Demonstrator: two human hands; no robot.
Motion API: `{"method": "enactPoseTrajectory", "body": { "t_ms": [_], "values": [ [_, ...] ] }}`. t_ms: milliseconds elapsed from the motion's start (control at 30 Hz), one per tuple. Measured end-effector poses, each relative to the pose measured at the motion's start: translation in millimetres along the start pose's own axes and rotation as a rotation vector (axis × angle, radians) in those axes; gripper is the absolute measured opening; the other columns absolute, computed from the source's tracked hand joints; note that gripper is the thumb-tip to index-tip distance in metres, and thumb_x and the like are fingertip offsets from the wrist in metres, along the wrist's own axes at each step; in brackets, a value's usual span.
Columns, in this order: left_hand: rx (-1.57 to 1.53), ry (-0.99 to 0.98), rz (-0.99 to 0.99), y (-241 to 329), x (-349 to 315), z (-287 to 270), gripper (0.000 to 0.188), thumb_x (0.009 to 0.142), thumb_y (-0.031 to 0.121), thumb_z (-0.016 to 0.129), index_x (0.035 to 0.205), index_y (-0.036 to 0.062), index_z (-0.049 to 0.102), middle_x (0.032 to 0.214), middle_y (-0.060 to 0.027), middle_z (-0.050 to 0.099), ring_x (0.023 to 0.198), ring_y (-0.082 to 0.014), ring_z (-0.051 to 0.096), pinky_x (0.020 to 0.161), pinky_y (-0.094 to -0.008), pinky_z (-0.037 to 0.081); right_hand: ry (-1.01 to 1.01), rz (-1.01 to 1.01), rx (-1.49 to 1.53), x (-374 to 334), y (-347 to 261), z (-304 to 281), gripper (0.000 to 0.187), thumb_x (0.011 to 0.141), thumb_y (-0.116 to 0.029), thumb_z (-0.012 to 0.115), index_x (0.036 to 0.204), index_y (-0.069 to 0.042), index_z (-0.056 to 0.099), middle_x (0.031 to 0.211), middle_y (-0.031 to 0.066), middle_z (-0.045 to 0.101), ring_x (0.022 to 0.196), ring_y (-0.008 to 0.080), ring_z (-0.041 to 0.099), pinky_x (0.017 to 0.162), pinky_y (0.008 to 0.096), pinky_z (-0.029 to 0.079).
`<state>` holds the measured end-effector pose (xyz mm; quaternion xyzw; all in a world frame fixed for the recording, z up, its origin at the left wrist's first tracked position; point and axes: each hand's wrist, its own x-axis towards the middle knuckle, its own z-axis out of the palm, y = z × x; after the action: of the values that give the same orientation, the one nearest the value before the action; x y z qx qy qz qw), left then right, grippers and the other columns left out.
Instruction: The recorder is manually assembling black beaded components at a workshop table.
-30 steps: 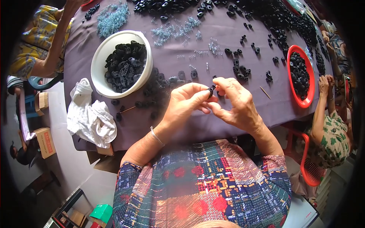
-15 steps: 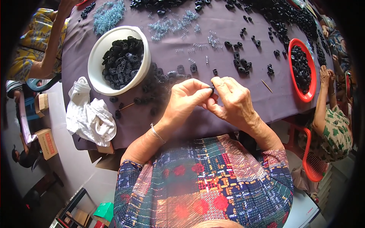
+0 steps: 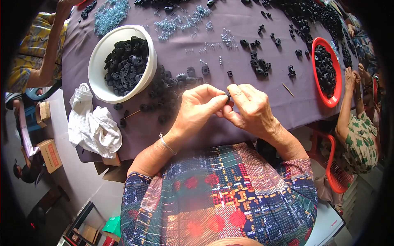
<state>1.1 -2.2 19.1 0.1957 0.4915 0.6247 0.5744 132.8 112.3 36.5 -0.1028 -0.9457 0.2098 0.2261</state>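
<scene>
My left hand [image 3: 197, 107] and my right hand [image 3: 252, 105] meet over the near part of the table. Between their fingertips is a small black plastic cord lock [image 3: 228, 96], mostly covered by the fingers. Both hands pinch it. Just beyond them a single small black piece [image 3: 230, 74] lies on the cloth, and a metal spring [image 3: 220, 60] stands or lies farther on. Left of my left hand are several loose black cord locks [image 3: 191, 71], some of them blurred. A white bowl [image 3: 93, 74] beside these holds a heap of black cord locks [image 3: 125, 65].
A purple cloth [image 3: 180, 51] covers the table. Piles of springs [image 3: 111, 18] and black parts [image 3: 259, 65] spread across it. A red basket [image 3: 315, 71] stands right, a white cloth [image 3: 94, 127] lies left. Thin sticks [image 3: 287, 89] lie about. Other people's arms [image 3: 347, 98] rest at the edges.
The table and its things sit slightly farther left and up in the picture. Both hands keep their pinch on the cord lock, with only slight finger movement.
</scene>
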Motion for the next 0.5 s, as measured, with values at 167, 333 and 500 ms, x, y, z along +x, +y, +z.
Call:
{"method": "enactPoseTrajectory", "body": {
  "t_ms": [167,333,500],
  "values": [
    [0.029,-0.01,0.007,-2.6,0.0,-0.1,0.013,0.089,0.008,0.063,0.093,-0.0036,0.063,0.081,-0.008,0.066,0.07,-0.0098,0.061,0.063,-0.0229,0.051,0.01,0.022,0.019,-5.5,1.1,5.1,0.027,0.066,-0.011,0.069,0.082,0.0,0.051,0.068,0.0126,0.052,0.062,0.0291,0.055,0.053,0.0382,0.047],
    [0.011,-0.007,0.01,-3.8,-2.0,2.1,0.012,0.088,0.007,0.064,0.093,-0.0043,0.063,0.081,-0.0083,0.067,0.071,-0.0102,0.062,0.063,-0.0232,0.052,0.014,0.034,0.035,-9.6,-0.7,6.2,0.028,0.066,-0.012,0.07,0.083,0.0,0.05,0.068,0.0129,0.052,0.062,0.0297,0.055,0.053,0.0383,0.048],
    [0.031,0.021,0.021,1.0,-3.8,5.9,0.012,0.088,0.006,0.063,0.093,-0.0051,0.062,0.081,-0.0091,0.067,0.072,-0.0117,0.063,0.065,-0.0248,0.054,0.03,0.028,0.046,-3.7,-2.3,3.9,0.029,0.067,-0.013,0.07,0.083,0.0,0.05,0.068,0.0127,0.051,0.062,0.0298,0.055,0.054,0.0379,0.048]
  ]
}}
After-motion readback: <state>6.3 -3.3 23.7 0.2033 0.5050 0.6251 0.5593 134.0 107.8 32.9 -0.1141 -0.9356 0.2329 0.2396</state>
